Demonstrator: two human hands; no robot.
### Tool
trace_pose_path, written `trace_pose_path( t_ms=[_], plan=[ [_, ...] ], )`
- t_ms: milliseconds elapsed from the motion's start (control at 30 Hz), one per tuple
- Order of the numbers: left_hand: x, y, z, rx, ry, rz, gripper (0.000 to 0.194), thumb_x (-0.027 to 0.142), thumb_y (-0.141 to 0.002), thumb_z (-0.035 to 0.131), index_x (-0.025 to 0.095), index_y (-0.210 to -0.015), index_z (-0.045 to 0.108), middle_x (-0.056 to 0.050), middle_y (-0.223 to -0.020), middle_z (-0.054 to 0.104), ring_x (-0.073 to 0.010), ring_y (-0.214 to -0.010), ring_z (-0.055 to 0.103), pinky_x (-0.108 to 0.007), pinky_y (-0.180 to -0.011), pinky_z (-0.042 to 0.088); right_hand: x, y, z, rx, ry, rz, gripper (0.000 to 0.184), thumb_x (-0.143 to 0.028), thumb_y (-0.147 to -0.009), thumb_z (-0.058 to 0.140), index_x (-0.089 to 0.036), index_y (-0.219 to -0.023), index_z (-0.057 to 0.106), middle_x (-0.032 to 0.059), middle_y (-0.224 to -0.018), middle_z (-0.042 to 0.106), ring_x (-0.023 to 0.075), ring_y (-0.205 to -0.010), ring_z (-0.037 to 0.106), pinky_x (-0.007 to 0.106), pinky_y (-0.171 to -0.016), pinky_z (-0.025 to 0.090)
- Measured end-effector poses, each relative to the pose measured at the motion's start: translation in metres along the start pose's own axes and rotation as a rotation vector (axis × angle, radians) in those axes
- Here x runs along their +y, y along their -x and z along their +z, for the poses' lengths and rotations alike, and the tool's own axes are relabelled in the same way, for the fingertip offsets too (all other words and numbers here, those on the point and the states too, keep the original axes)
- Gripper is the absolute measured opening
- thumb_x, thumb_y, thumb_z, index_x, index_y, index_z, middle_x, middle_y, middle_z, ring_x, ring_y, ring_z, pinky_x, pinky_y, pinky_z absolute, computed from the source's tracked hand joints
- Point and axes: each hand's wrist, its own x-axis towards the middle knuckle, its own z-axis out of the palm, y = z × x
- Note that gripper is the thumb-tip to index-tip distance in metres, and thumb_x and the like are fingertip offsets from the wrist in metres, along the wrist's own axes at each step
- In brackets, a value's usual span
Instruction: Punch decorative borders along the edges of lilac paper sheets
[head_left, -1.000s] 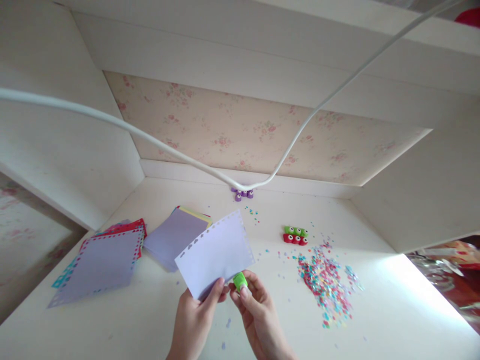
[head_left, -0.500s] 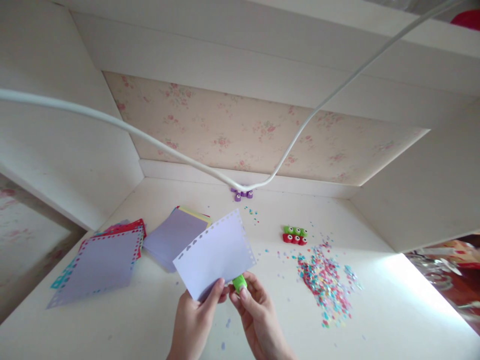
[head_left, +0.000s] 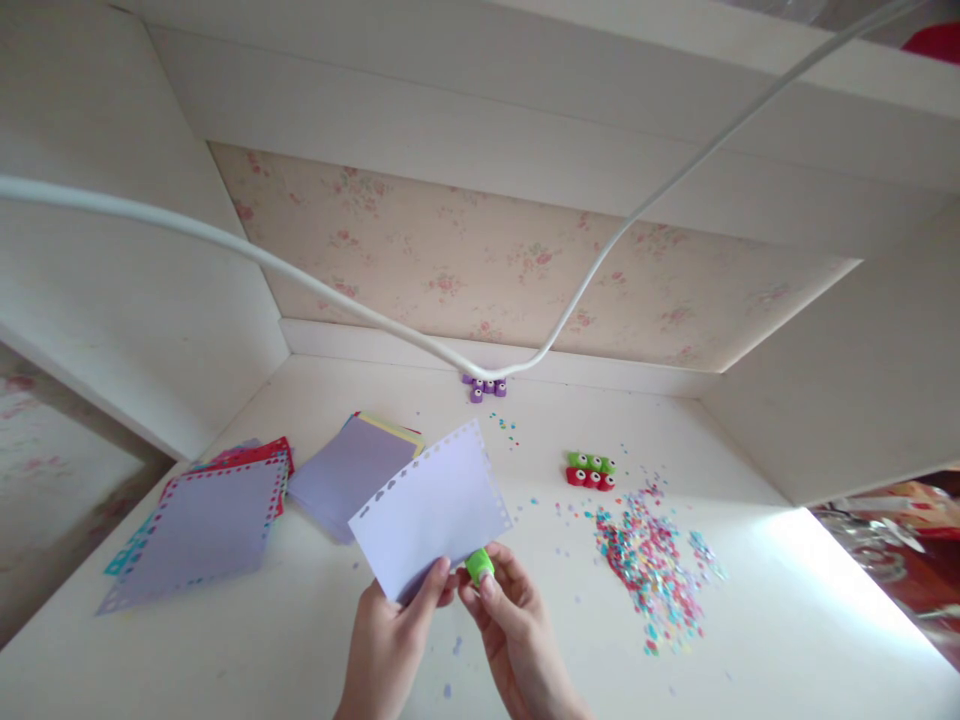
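Note:
My left hand point(head_left: 390, 640) pinches the lower edge of a lilac paper sheet point(head_left: 431, 508), held up above the white desk. Punched holes run along the sheet's top and right edges. My right hand point(head_left: 517, 625) is closed on a small green paper punch point(head_left: 480, 565) set on the sheet's bottom edge, with the thumb pressing on top of it. Both hands are close together near the desk's front.
Stacks of punched coloured sheets point(head_left: 199, 520) and plain lilac sheets point(head_left: 345, 470) lie at left. Green and red punches point(head_left: 591, 470) and a purple punch set point(head_left: 484, 386) sit further back. A confetti pile point(head_left: 652, 570) spreads at right. A white cable point(head_left: 375, 315) hangs across.
The sheet and the hands shifted very slightly; otherwise nothing has visibly changed.

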Motion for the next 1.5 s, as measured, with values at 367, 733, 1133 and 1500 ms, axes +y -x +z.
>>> trace_pose_path(
  t_ms=[367,733,1133,1500],
  plan=[
    [-0.004,-0.002,-0.009,0.004,-0.068,-0.015,0.039,0.052,-0.077,0.072,0.014,-0.082,0.078,-0.012,-0.081,0.078,-0.0283,-0.075,0.076,-0.026,-0.065,0.061,-0.006,0.001,-0.005,-0.017,0.107,-0.022,0.038,-0.024,-0.068,0.086,-0.02,-0.1,0.067,0.0035,-0.095,0.069,0.0182,-0.085,0.062,0.033,-0.084,0.047],
    [0.002,0.0,-0.009,0.006,-0.078,-0.016,0.04,0.053,-0.075,0.073,0.014,-0.078,0.077,-0.013,-0.077,0.078,-0.028,-0.073,0.075,-0.025,-0.063,0.061,-0.005,0.0,-0.007,-0.02,0.119,-0.009,0.037,-0.025,-0.069,0.086,-0.021,-0.1,0.067,0.0039,-0.098,0.068,0.0181,-0.086,0.061,0.034,-0.087,0.045],
    [-0.002,0.0,-0.009,-0.028,-0.128,0.013,0.042,0.056,-0.078,0.068,0.015,-0.08,0.076,-0.011,-0.077,0.078,-0.026,-0.073,0.075,-0.024,-0.064,0.059,-0.001,-0.001,-0.011,-0.093,0.132,-0.011,0.03,-0.025,-0.072,0.084,-0.02,-0.097,0.067,0.0032,-0.092,0.068,0.0182,-0.086,0.061,0.034,-0.086,0.043],
    [-0.008,0.003,-0.011,-0.066,-0.155,-0.01,0.04,0.056,-0.078,0.068,0.017,-0.08,0.076,-0.009,-0.075,0.078,-0.0251,-0.074,0.075,-0.021,-0.064,0.058,-0.008,0.0,-0.008,-0.011,0.118,-0.023,0.022,-0.027,-0.076,0.081,-0.019,-0.094,0.072,0.0031,-0.093,0.068,0.0149,-0.086,0.059,0.028,-0.087,0.045]
  ],
)
